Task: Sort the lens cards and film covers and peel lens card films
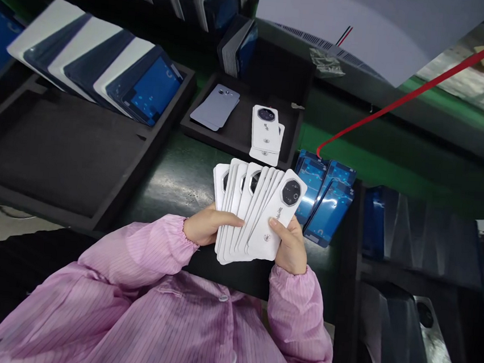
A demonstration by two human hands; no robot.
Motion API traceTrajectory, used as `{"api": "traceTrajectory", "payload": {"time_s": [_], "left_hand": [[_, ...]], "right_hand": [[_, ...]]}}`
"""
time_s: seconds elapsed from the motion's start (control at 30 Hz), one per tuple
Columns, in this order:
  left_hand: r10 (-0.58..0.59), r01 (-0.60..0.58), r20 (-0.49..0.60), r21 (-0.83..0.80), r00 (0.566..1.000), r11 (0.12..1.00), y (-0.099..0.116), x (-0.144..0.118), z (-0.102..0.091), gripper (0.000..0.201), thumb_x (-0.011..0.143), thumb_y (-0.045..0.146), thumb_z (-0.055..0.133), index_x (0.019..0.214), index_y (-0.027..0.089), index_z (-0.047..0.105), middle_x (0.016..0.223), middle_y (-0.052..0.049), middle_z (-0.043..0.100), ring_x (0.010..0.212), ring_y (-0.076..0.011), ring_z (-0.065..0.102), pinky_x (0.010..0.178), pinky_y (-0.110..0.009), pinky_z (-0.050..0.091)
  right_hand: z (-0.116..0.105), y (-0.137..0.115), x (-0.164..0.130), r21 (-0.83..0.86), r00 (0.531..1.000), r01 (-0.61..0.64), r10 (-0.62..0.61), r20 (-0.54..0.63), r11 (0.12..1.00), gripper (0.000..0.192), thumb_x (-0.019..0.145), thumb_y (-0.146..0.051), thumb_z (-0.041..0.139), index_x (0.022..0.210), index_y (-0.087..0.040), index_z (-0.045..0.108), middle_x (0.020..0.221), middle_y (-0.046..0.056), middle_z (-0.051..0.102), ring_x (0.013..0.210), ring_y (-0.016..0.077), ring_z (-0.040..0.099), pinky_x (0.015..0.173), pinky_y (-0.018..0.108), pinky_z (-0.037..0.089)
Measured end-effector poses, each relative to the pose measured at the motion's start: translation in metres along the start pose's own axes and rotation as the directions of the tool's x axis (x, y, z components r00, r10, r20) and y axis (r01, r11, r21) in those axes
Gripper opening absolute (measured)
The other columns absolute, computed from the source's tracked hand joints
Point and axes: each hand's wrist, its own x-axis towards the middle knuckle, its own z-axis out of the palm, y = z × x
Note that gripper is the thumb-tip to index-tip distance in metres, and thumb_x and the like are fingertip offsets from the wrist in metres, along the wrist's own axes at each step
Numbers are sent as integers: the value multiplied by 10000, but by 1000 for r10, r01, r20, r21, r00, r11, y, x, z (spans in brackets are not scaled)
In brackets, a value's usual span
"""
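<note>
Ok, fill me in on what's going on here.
A person in a pink striped smock holds a fanned-out stack of white phone back panels, the left hand on one side and the right hand on the other. Just beyond, a dark tray holds two stacks: other white panels and grey panels. Blue-faced panels lie in stacks beyond the right hand.

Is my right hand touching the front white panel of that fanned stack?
Touching. The head view shows the right hand gripping the front white panel at its edge, thumb pressed on its face below the dark camera window.
</note>
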Motion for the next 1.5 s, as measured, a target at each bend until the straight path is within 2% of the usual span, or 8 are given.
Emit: {"api": "traceTrajectory", "payload": {"time_s": [0.17, 0.33, 0.53, 0.7, 0.9, 1.17, 1.3, 1.5], "left_hand": [[23, -23, -63, 0, 998, 1000, 0, 1, -2, 554, 664, 66, 692, 1202, 149, 590, 1054, -113, 713, 1059, -344, 614, 957, -518, 447], [38, -39, -64, -24, 997, 999, 2, -1, 0, 516, 680, 76, 686, 1184, 146, 600, 1051, -107, 714, 1045, -326, 625, 967, -504, 446], [10, -15, -94, -57, 996, 998, 10, -6, -4, 432, 615, 17, 640, 1038, 100, 665, 926, -111, 742, 991, -348, 645, 935, -518, 463], [82, -81, 23, -47, 996, 996, 10, -5, -3, 401, 689, 97, 705, 1084, 131, 645, 1061, -114, 709, 1068, -315, 613, 974, -482, 441], [171, -172, -22, -37, 985, 984, 6, -3, -2, 418, 729, 186, 727, 1130, 160, 616, 1128, -112, 683, 1103, -287, 596, 1018, -460, 405], [24, -33, -54, -172, 998, 985, 19, -9, -6, 294, 851, 243, 539, 1082, 94, 643, 1052, -125, 709, 1052, -275, 628, 963, -385, 467], [26, -53, -142, -188, 989, 981, 28, -14, -10, 319, 798, 150, 519, 1084, 60, 628, 924, -135, 736, 939, -283, 674, 910, -399, 493], [140, -124, 69, -205, 988, 971, 38, -21, -18, 371, 807, 233, 492, 1124, 80, 607, 1144, -172, 662, 970, -340, 655, 895, -476, 467]], "right_hand": [[-5, -2, 1, 12, 996, 72, -72, -52, 997, 412, 668, -274, 767, 1049, -263, 612, 1024, 21, 707, 932, 256, 664, 829, 434, 536], [-8, -6, -1, 39, 997, 46, -43, -71, 998, 377, 653, -257, 775, 999, -243, 625, 979, 23, 715, 877, 258, 676, 795, 441, 552], [-16, -9, -1, 16, 989, 85, -82, -125, 996, 382, 679, -287, 750, 1034, -265, 611, 1068, 15, 692, 949, 263, 663, 834, 457, 543], [-7, -9, -5, 7, 997, 70, -70, -35, 998, 467, 651, -299, 767, 1084, -271, 595, 1081, 19, 685, 949, 265, 663, 841, 459, 540], [9, -10, -8, -69, 994, 36, -28, 105, 997, 529, 630, -277, 791, 1107, -258, 563, 1076, 38, 685, 938, 264, 662, 832, 458, 537], [14, -21, 0, -61, 989, 6, 3, 147, 998, 491, 649, -265, 779, 1091, -226, 568, 1071, 60, 691, 932, 277, 668, 805, 447, 556], [8, -39, 21, -87, 991, 112, -105, 85, 990, 506, 636, -271, 784, 1098, -225, 583, 1079, 60, 692, 920, 271, 674, 798, 432, 561], [9, -84, 97, -175, 960, 278, -280, 12, 944, 472, 555, -216, 803, 986, -187, 613, 1017, 63, 710, 887, 251, 680, 789, 422, 555]]}}
